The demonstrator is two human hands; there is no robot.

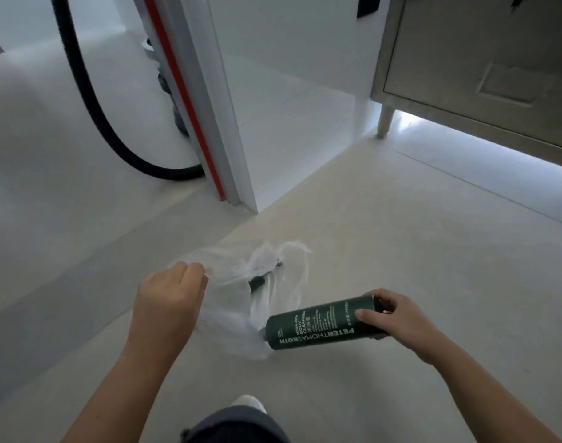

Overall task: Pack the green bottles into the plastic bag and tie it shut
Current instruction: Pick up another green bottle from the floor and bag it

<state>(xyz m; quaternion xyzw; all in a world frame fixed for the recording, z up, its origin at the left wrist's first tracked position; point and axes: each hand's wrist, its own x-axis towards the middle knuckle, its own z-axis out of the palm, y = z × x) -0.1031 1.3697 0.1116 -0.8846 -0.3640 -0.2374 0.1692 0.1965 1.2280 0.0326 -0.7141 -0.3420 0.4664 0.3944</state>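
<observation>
A: Failure modes at that point?
B: Plastic bag (231, 302) was held by one edge only, film slack. The body cleanser bottle (315, 326) could have snagged the film and shoved it along, or slid past outside. Thin film might also tear.
A: Grips?
B: Left hand (169, 290) pinched the bag rim, fingers curled. Right hand (398, 321) wrapped the bottle's rear end, thumb (366, 314) on the label. Front end sat at the bag opening. Another green bottle (257, 282) lay inside.

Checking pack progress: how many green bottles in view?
2. One green body cleanser bottle held in the right hand, its end at the plastic bag; a second green bottle partly visible inside it. The left hand holds the bag. More may be hidden inside.
</observation>
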